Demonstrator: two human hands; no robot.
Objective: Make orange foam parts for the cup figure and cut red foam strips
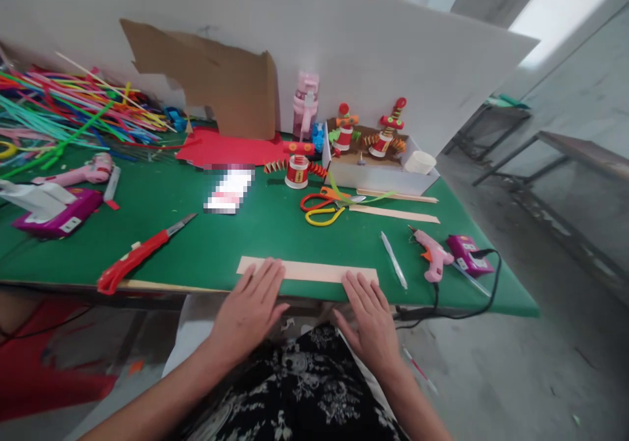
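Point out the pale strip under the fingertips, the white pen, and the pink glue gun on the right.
Pale strip [313, 271]: head view, its bare middle stretch.
White pen [394, 260]: head view, middle of the barrel.
Pink glue gun [435, 252]: head view, middle of the body.

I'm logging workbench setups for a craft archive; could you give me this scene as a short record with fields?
surface: green table
in work: pale strip, lying lengthwise along the near edge
left hand: left hand, palm down, fingers on the strip's left part
right hand: right hand, palm down, fingers on its right end
tools nearby: red-handled knife to the left; pen and pink glue gun to the right; scissors beyond the strip
made pieces: two cup figures in the white box, another cup figure beside it
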